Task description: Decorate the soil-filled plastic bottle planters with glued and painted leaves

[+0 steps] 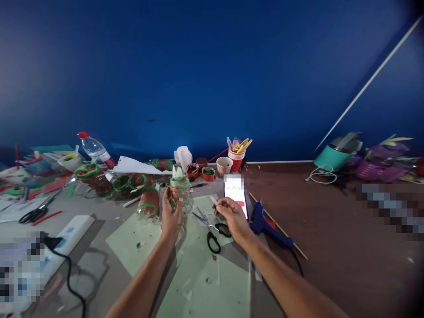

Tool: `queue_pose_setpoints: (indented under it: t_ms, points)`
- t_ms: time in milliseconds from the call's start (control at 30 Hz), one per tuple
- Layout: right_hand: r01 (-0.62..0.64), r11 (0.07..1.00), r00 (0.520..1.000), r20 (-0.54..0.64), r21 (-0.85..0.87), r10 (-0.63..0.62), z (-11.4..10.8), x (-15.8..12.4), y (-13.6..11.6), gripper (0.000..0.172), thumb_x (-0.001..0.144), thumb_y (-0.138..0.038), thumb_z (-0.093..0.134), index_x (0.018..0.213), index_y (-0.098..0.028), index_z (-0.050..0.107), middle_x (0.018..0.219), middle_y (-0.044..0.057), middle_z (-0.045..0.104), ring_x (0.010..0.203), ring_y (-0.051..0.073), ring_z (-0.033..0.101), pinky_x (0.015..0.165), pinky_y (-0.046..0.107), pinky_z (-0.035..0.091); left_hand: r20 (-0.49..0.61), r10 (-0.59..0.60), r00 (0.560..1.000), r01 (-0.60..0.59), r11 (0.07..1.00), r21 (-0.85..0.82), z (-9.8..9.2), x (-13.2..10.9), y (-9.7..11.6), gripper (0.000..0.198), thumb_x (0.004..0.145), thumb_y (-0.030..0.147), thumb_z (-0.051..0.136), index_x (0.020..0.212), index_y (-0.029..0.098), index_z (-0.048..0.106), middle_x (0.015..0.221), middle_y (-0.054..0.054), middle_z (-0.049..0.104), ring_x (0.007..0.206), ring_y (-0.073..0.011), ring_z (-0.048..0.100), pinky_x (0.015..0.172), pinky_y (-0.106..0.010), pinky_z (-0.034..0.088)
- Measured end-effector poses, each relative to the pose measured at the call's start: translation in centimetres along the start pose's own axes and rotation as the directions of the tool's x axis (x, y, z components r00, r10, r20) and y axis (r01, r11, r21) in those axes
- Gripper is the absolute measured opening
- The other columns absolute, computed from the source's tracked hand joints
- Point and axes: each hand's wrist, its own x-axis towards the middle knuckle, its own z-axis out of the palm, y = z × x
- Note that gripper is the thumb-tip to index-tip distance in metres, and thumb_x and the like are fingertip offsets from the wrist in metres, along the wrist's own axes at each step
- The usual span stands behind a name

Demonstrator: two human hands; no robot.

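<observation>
My left hand is wrapped round a clear plastic bottle piece with a green band and white paper tips at its top, held upright above a pale green sheet. My right hand pinches a small white paper strip just to the right of the bottle piece. Black-handled scissors lie open on the sheet between and below the two hands. A phone with a lit screen lies just beyond my right hand.
A blue glue gun with its cord lies right of my right hand, beside a thin wooden stick. Green-banded bottle pieces, a water bottle, paper cups, other scissors and paper scraps crowd the left. A teal container sits far right.
</observation>
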Motion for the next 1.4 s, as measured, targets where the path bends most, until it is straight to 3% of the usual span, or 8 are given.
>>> queue_pose_setpoints:
  t_ms: [233, 600, 800, 867, 1000, 1233, 1333, 1400]
  points:
    - [-0.035, 0.999, 0.999, -0.016, -0.010, 0.035, -0.1, -0.3, 0.2, 0.015, 0.063, -0.032, 0.069, 0.069, -0.020, 0.062, 0.062, -0.002, 0.061, 0.057, 0.014, 0.054, 0.058, 0.027, 0.039, 0.022, -0.008, 1.000, 0.003, 0.969, 0.249, 0.6, -0.5, -1.3, 0.043, 0.084, 0.027, 0.049, 0.125, 0.016, 0.049, 0.134, -0.016, 0.048, 0.130, -0.0275, 0.040, 0.110, -0.044, 0.028]
    - [-0.034, 0.999, 0.999, 0.015, -0.027, 0.035, -0.5, -0.3, 1.0, 0.018, 0.064, -0.035, 0.070, 0.069, -0.020, 0.062, 0.059, -0.001, 0.059, 0.058, 0.014, 0.051, 0.058, 0.027, 0.037, 0.041, 0.116, 0.992, -0.123, 0.946, 0.298, 0.7, -1.4, 0.5, 0.047, 0.085, 0.022, 0.048, 0.130, 0.017, 0.037, 0.135, -0.017, 0.037, 0.130, -0.0266, 0.036, 0.107, -0.046, 0.031]
    - [-0.022, 0.999, 1.000, -0.006, -0.025, 0.022, -0.1, -0.4, 0.3, 0.019, 0.062, -0.037, 0.070, 0.064, -0.020, 0.060, 0.059, -0.001, 0.057, 0.057, 0.014, 0.050, 0.057, 0.027, 0.037, 0.084, 0.258, 0.962, -0.258, 0.771, 0.583, -4.5, 0.9, 3.9, 0.049, 0.086, 0.035, 0.050, 0.130, 0.019, 0.037, 0.135, -0.017, 0.040, 0.130, -0.0288, 0.037, 0.106, -0.047, 0.032]
    - [-0.019, 0.999, 1.000, -0.005, -0.039, 0.019, 0.1, -0.4, 0.1, 0.019, 0.063, -0.037, 0.069, 0.065, -0.020, 0.060, 0.059, -0.001, 0.057, 0.057, 0.015, 0.050, 0.057, 0.027, 0.037, 0.164, 0.143, 0.976, -0.217, 0.589, 0.778, -7.4, 1.8, 4.5, 0.050, 0.086, 0.041, 0.047, 0.130, 0.018, 0.037, 0.137, -0.018, 0.039, 0.132, -0.0299, 0.034, 0.105, -0.045, 0.033]
    - [-0.011, 0.997, 1.000, 0.026, -0.080, 0.013, 0.3, -0.6, -0.2, 0.019, 0.064, -0.037, 0.068, 0.066, -0.020, 0.061, 0.057, -0.001, 0.056, 0.056, 0.015, 0.051, 0.057, 0.028, 0.038, 0.136, -0.019, 0.991, -0.109, 0.494, 0.863, -11.1, 3.1, 3.7, 0.060, 0.084, 0.047, 0.047, 0.129, 0.009, 0.039, 0.128, -0.025, 0.048, 0.125, -0.0390, 0.043, 0.093, -0.048, 0.041]
    - [0.001, 0.993, 0.999, 0.051, -0.116, 0.005, 0.3, -0.6, 0.0, 0.019, 0.065, -0.037, 0.065, 0.066, -0.019, 0.061, 0.055, -0.001, 0.056, 0.056, 0.014, 0.049, 0.058, 0.028, 0.037, 0.100, -0.210, 0.973, 0.000, 0.429, 0.903, -10.6, 3.5, 2.7, 0.065, 0.078, 0.049, 0.054, 0.128, 0.009, 0.041, 0.099, -0.020, 0.065, 0.088, -0.0356, 0.065, 0.070, -0.043, 0.048]
    - [-0.012, 0.996, 0.999, 0.051, -0.089, 0.016, 0.3, -0.4, 0.4, 0.021, 0.063, -0.038, 0.068, 0.065, -0.019, 0.061, 0.055, -0.002, 0.055, 0.055, 0.015, 0.050, 0.057, 0.028, 0.038, 0.139, -0.099, 0.985, -0.081, 0.450, 0.889, -10.1, 1.8, 3.1, 0.069, 0.078, 0.041, 0.058, 0.136, 0.015, 0.030, 0.127, -0.021, 0.050, 0.111, -0.0330, 0.055, 0.083, -0.044, 0.047]
    - [-0.029, 0.999, 0.999, 0.036, -0.035, 0.031, 0.3, -0.3, 0.5, 0.023, 0.060, -0.039, 0.072, 0.064, -0.019, 0.061, 0.054, -0.002, 0.055, 0.054, 0.015, 0.050, 0.057, 0.028, 0.038, 0.210, 0.218, 0.953, -0.291, 0.466, 0.835, -9.6, 0.3, 3.1, 0.072, 0.078, 0.032, 0.060, 0.138, 0.015, 0.025, 0.131, -0.022, 0.044, 0.120, -0.0332, 0.047, 0.091, -0.047, 0.045]
